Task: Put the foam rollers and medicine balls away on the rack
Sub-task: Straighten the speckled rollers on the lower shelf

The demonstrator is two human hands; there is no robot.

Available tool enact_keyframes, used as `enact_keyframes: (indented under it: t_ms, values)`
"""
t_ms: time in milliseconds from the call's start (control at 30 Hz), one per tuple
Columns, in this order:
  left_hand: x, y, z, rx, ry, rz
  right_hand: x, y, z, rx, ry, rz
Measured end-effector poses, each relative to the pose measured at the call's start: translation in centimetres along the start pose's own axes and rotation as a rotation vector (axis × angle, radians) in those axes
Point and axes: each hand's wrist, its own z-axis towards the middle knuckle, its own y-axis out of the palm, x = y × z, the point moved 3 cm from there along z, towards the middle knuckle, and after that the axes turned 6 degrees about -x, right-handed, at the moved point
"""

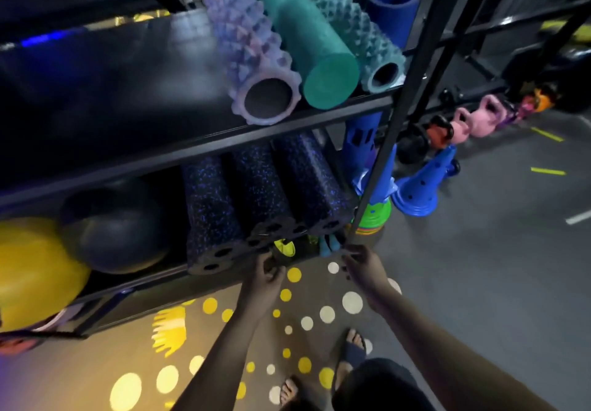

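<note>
Down low, the left hand (267, 278) curls loosely near the ends of 3 speckled foam rollers (256, 193) on the rack (198, 145); its grip holds nothing clear. The right hand (361, 270) pinches the rack's upright post (399, 106).

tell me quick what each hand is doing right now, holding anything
Left hand: fingers curled at the ends of the black speckled foam rollers; a grip cannot be told.
Right hand: fingers at the rack post; cannot tell if gripping.
</note>
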Motion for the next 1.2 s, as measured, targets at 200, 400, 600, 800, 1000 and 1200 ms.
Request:
enact_keyframes:
  t_ms: [200,400,600,800,1000,1200]
  values:
    - [3.4,4.7,5.8,-0.069,0.163,0.216,0.0,-1.7,5.5,-0.060,0.081,0.227]
    - [7.9,9.0,13.9,0.175,0.347,0.571,1.8,-2.6,12.3,-0.043,0.086,0.380]
    - [6.5,13.3,18.9,0.075,0.213,0.841,6.3,-2.1,14.3,-0.027,0.229,0.612]
    - [5.5,12.1,20.9,0.198,0.329,0.718,10.7,-0.5,16.5,-0.038,0.304,0.661]
    - [6.5,8.4,21.5,0.463,0.526,0.727,10.4,1.4,21.7,-0.065,0.296,0.623]
    - [6.2,7.7,24.1,0.509,0.593,0.626,5.6,1.6,27.8,-0.125,0.243,0.759]
